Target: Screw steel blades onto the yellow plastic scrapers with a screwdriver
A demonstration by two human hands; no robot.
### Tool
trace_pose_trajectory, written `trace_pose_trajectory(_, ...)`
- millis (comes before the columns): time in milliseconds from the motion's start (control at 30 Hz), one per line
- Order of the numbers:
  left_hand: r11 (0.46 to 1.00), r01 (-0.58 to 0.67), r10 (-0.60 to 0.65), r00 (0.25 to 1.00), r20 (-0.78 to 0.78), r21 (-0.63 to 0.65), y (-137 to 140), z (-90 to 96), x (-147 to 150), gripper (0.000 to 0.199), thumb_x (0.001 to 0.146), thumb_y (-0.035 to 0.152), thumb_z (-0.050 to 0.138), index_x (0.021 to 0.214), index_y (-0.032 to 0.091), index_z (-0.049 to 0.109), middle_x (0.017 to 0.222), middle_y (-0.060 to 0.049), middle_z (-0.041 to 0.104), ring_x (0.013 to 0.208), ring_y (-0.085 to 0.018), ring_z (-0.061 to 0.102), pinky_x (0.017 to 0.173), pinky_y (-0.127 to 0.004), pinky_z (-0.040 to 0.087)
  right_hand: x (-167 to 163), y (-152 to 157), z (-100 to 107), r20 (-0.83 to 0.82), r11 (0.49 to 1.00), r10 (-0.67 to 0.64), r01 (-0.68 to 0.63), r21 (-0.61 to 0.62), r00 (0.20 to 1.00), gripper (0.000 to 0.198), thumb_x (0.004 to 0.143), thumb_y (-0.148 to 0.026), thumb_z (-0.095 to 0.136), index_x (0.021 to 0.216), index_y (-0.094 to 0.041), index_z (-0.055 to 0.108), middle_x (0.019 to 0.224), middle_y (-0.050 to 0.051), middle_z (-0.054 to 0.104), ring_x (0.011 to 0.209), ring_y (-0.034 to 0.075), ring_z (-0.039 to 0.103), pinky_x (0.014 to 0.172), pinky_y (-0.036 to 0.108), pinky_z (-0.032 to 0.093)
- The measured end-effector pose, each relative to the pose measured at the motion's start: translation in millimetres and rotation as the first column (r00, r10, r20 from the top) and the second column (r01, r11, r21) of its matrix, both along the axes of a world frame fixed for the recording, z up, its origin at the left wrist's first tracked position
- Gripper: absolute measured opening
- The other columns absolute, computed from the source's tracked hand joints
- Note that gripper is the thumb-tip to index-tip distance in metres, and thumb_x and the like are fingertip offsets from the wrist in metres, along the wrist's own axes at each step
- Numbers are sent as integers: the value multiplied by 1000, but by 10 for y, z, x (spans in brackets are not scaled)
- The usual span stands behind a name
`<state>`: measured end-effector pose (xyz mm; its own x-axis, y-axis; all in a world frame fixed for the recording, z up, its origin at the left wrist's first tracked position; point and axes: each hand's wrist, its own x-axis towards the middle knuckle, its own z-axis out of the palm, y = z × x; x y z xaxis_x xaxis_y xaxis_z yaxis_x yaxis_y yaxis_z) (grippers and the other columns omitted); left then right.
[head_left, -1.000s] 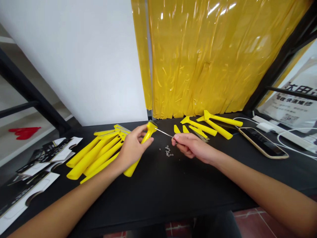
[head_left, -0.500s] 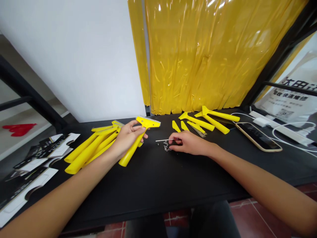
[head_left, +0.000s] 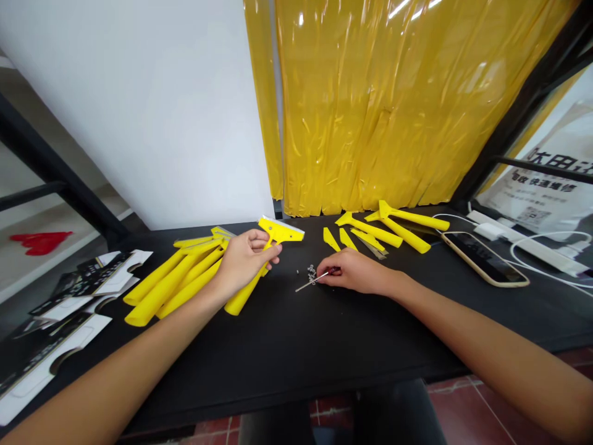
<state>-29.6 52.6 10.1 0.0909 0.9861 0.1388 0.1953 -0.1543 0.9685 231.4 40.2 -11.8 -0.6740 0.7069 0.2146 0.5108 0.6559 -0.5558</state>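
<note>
My left hand (head_left: 250,256) is closed around the handle of a yellow scraper (head_left: 283,232), its wide head tilted up with a thin metal edge. In my right hand (head_left: 349,271) is a screwdriver (head_left: 311,283), its thin metal shaft pointing left and down. Beside its fingertips lies a small pile of screws and nuts (head_left: 312,272) on the black table, partly behind the shaft. Several yellow scrapers (head_left: 178,272) are heaped left of my left hand. Beyond my right hand lie small yellow plates (head_left: 330,239), metal blades (head_left: 374,248) and yellow handles (head_left: 407,230).
A phone (head_left: 484,256) lies at the right, next to a white power strip (head_left: 528,244) with cables. Printed cards (head_left: 99,287) are spread at the left. A white panel (head_left: 152,111) and a yellow plastic curtain (head_left: 370,111) stand behind the table (head_left: 296,364).
The screwdriver's tip has swung down, from pointing level to slanting toward the table. My left hand still holds the scraper, shifted slightly right in the picture.
</note>
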Motion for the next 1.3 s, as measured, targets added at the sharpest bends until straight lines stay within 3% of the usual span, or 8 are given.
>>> trace_pose_trajectory(167,1000,-11,14,990,-141,23,-55,31,8,30,79,39,75,92,13,65,94,-12,72,55,-18,69,43,-28,54,12,-6,103,-184,987,-135,116,-110,974,20,90,-40,65,93,-22,75,84,1,73,73,15,62,68,27,45)
trace_pose_trajectory(300,986,87,-83,996,32,-145,-162,131,56,29,90,42,58,97,14,66,90,-10,72,45,-13,60,39,-28,51,21,-24,186,-392,945,-328,290,-153,860,26,87,-46,67,91,-21,72,80,1,68,69,14,57,64,27,45)
trace_pose_trajectory(467,801,397,-320,916,241,-447,-367,192,152,34,94,47,47,100,19,65,53,5,49,33,-10,38,30,-22,38,-25,-134,219,-523,913,-366,406,-41,769,25,87,-45,68,95,-22,73,82,3,69,67,16,57,61,29,46)
trace_pose_trajectory(600,664,500,-466,858,215,-556,-515,136,227,46,93,61,44,96,19,63,52,7,44,33,-9,36,30,-21,37,-70,-221,208,-444,923,-283,367,115,850,20,91,-40,65,98,-23,74,80,2,72,61,14,57,59,28,46)
trace_pose_trajectory(700,614,506,-519,837,172,-606,-558,76,260,51,92,66,45,98,19,61,53,7,45,33,-9,38,31,-20,37,-87,-235,180,-381,933,-193,290,214,904,15,92,-32,66,100,-23,74,84,1,75,59,12,59,59,25,48)
trace_pose_trajectory(900,611,522,-556,818,147,-595,-538,33,257,53,93,68,43,97,17,59,52,7,44,35,-8,41,31,-19,40,-105,-203,137,-352,959,-33,128,251,935,12,89,-15,67,95,-20,76,86,2,77,70,12,67,63,21,50)
trace_pose_trajectory(1167,670,498,-595,804,3,-550,-536,19,245,50,96,64,39,93,17,57,54,6,46,37,-9,45,30,-18,42,-151,-191,108,-472,978,-176,99,-182,864,7,85,-24,73,88,-19,76,88,3,77,79,16,71,70,25,54)
trace_pose_trajectory(1300,662,496,-608,794,-15,-562,-538,30,246,48,97,62,39,92,17,57,54,6,47,37,-8,44,31,-18,42,-137,-197,107,-451,993,-110,82,-80,886,7,87,-23,71,88,-19,77,84,2,74,76,15,67,68,25,51)
